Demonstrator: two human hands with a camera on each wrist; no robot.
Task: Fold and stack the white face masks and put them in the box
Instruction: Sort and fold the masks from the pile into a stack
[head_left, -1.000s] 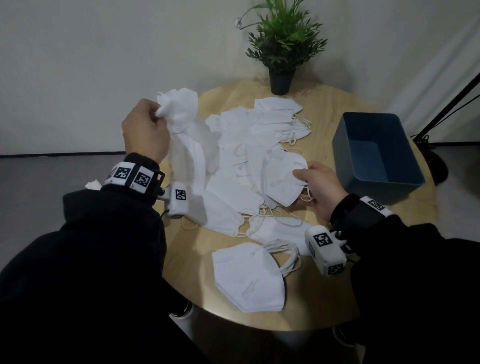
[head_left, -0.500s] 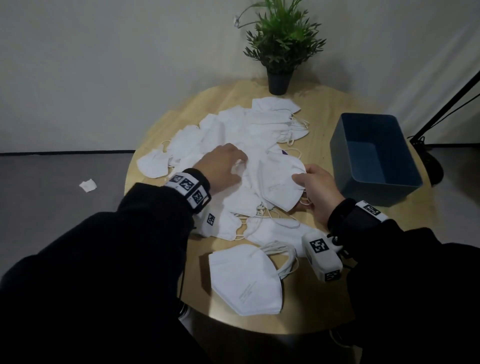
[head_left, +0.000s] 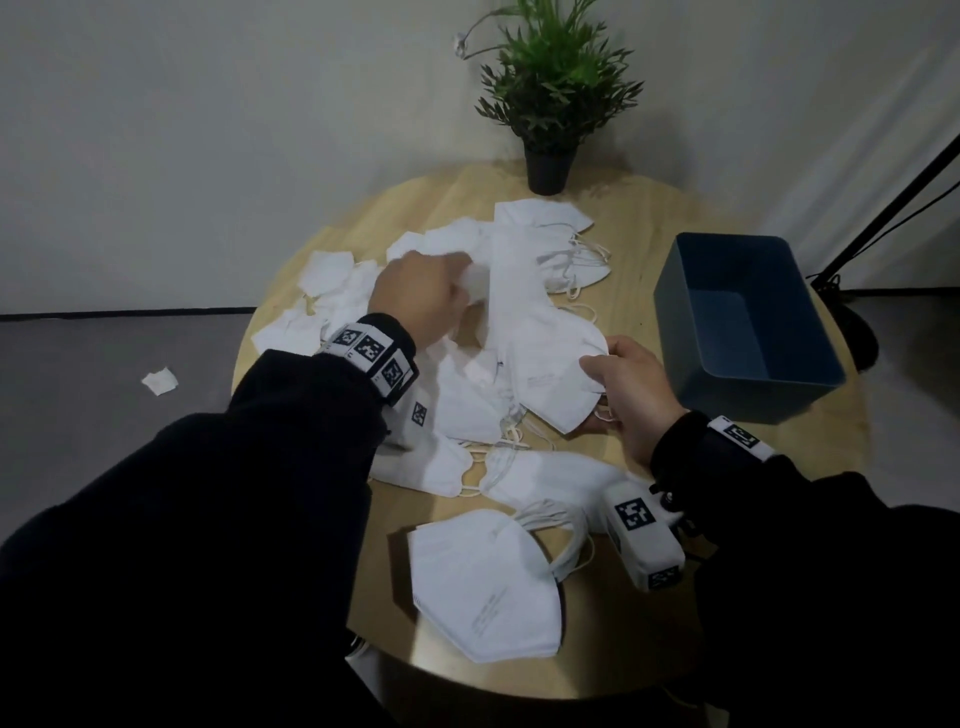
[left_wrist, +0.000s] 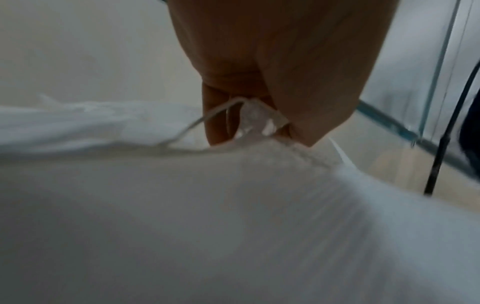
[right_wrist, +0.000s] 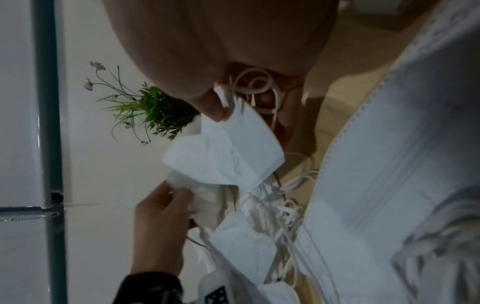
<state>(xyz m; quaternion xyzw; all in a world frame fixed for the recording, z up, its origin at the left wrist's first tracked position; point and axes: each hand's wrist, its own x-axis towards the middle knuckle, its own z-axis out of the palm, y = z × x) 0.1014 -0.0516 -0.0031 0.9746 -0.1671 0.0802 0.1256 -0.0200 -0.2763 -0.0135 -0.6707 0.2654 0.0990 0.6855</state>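
we see right hand (head_left: 631, 392) pinching mask (head_left: 558, 374) edge, left hand (head_left: 418, 301) gripping another in pile (head_left: 467, 332). box (head_left: 748, 332) just right of right hand, nearer it.

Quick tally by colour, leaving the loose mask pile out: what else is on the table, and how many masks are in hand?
White mask held between both hands: 1
White folded stack near the front edge: 1
Blue box, nothing inside: 1
Green potted plant: 1
Total: 4

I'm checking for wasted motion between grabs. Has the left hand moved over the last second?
Yes. The left hand has come down from beside the table's left edge to the mask pile, closer to the potted plant.
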